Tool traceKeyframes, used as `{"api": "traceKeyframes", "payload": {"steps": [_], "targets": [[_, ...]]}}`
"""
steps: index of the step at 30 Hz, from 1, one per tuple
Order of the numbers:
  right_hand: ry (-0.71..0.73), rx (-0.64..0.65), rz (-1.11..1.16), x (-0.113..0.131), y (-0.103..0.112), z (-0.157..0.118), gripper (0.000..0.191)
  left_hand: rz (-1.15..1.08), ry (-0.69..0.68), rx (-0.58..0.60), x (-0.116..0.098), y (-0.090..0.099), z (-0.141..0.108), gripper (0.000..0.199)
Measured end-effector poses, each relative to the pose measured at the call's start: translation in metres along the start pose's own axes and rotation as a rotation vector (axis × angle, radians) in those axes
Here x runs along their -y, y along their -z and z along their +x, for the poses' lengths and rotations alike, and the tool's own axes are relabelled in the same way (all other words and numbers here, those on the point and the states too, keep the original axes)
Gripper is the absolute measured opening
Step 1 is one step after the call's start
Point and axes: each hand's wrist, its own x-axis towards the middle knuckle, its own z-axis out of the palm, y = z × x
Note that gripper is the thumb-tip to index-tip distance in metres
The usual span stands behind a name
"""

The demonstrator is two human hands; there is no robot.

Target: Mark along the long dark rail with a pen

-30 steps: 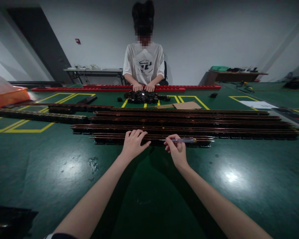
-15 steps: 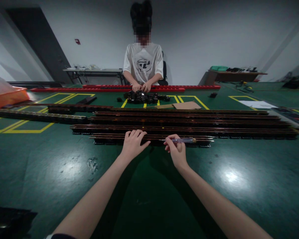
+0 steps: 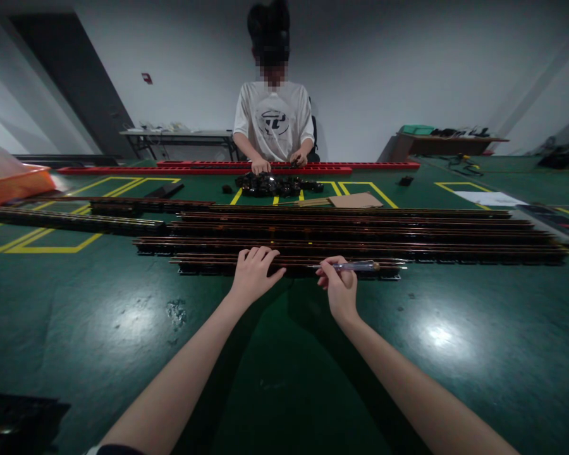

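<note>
My left hand (image 3: 255, 275) lies on the nearest dark strip (image 3: 208, 268), its fingers spread and its thumb pointing right. The strip is long and black, with thin copper-coloured rods along its length. In my right hand (image 3: 340, 287) is a slim screwdriver (image 3: 358, 266) with a clear handle. Its handle end points right and its thin shaft points left, along the same strip. Whether the tip touches the strip I cannot make out. Behind both hands lie several more long dark strips (image 3: 360, 235) with copper-coloured rods, side by side.
Across the green table (image 3: 99, 354) a person in a white shirt (image 3: 274, 120) handles pieces by a heap of black parts (image 3: 275, 185). Red rails (image 3: 384, 166) run along the far side. A cardboard piece (image 3: 356, 200), an orange bin (image 3: 16, 185) and dark bars (image 3: 71, 220) lie around.
My right hand has shifted slightly right with the screwdriver. My left hand has stayed in place. The other person's hands have moved apart.
</note>
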Motion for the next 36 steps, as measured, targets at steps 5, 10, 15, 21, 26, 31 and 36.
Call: {"api": "traceKeyframes", "payload": {"steps": [5,10,15,21,26,31,36], "targets": [[0.010,-0.017,-0.012,0.0008,0.0003,-0.0001,0.015,0.007,-0.008,-0.013,0.0008,-0.0013,-0.0004,0.035],[0.015,0.006,-0.035,0.0004,0.0005,0.0003,0.015,0.004,-0.002,-0.017,0.0005,-0.0020,0.0000,0.033],[0.028,0.028,-0.059,-0.0010,0.0017,0.0010,0.014,0.007,-0.004,-0.014,0.0006,-0.0023,-0.0001,0.034],[0.072,0.075,-0.053,0.0009,0.0023,0.0018,0.013,0.014,-0.004,-0.009,0.0003,-0.0023,-0.0004,0.036],[0.095,0.113,-0.040,0.0007,0.0029,0.0029,0.014,0.020,-0.012,0.008,0.0009,-0.0024,0.0001,0.039],[0.090,0.118,-0.047,-0.0002,0.0046,0.0043,0.016,0.019,-0.009,0.003,0.0018,-0.0034,0.0000,0.039],[0.053,0.128,-0.058,-0.0050,0.0092,0.0084,0.025,0.021,-0.017,-0.020,0.0018,-0.0047,0.0002,0.037]]}}
